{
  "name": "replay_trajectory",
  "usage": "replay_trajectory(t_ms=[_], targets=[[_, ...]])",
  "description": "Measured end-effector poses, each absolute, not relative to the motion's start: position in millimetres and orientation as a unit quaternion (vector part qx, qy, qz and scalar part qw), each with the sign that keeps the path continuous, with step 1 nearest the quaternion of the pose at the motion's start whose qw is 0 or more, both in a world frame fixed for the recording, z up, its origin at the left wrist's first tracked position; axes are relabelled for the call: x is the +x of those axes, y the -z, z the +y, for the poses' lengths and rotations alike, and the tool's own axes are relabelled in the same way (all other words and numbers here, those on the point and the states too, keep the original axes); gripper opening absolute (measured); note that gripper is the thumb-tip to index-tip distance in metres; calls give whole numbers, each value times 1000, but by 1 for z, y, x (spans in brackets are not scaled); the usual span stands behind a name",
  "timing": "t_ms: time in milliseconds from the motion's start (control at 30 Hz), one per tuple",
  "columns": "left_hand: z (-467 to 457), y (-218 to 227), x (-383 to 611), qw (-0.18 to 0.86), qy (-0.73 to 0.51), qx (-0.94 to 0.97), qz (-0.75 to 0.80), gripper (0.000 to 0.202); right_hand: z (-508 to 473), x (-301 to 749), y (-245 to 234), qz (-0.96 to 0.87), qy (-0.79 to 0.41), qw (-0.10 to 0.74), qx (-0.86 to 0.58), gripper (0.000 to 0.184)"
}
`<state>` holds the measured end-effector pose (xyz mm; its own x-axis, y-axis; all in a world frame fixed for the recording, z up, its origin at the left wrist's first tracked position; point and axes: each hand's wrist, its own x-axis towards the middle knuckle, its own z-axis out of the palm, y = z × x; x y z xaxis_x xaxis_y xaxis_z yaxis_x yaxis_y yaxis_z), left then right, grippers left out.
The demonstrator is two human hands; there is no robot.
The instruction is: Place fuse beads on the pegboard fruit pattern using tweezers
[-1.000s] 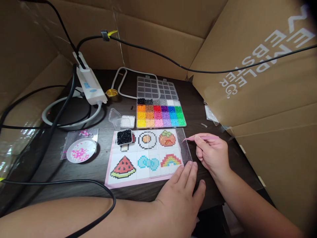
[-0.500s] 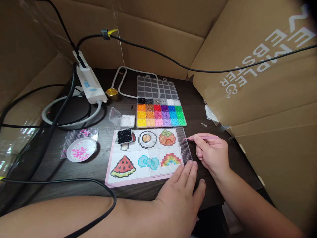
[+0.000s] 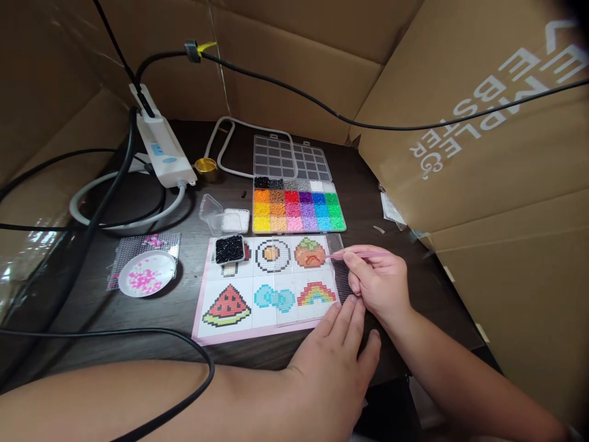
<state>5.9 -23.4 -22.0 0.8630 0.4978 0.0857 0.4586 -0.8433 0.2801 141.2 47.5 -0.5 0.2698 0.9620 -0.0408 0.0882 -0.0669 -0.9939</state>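
Observation:
My right hand (image 3: 377,282) pinches pink tweezers (image 3: 359,254), their tip over the right edge of the clear pegboard (image 3: 317,307), near the peach picture. That pegboard lies on a pattern sheet (image 3: 230,319) showing a watermelon, rainbow, egg and other designs. My left hand (image 3: 338,362) rests flat with fingers stretched out, its fingertips touching the pegboard's lower right corner. A small tub of black beads (image 3: 230,248) sits on the sheet's top left.
An open box of sorted coloured beads (image 3: 298,209) stands behind the sheet. A white dish of pink beads (image 3: 147,274) rests on another pegboard at left. Cables (image 3: 138,334), a white device (image 3: 161,150), a gold cap (image 3: 205,166) and cardboard walls (image 3: 483,153) surround the dark table.
My right hand has moved left with the tweezers, from beside the pegboard to over its right edge. My left hand stays in place.

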Motion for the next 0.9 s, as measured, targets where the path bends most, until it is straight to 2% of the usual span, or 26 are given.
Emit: replay_trajectory(t_ms=[900], targets=[[-25, 26, 6, 119, -101, 956, 250, 80, 47, 139, 1, -435, -416, 525, -601, 18]])
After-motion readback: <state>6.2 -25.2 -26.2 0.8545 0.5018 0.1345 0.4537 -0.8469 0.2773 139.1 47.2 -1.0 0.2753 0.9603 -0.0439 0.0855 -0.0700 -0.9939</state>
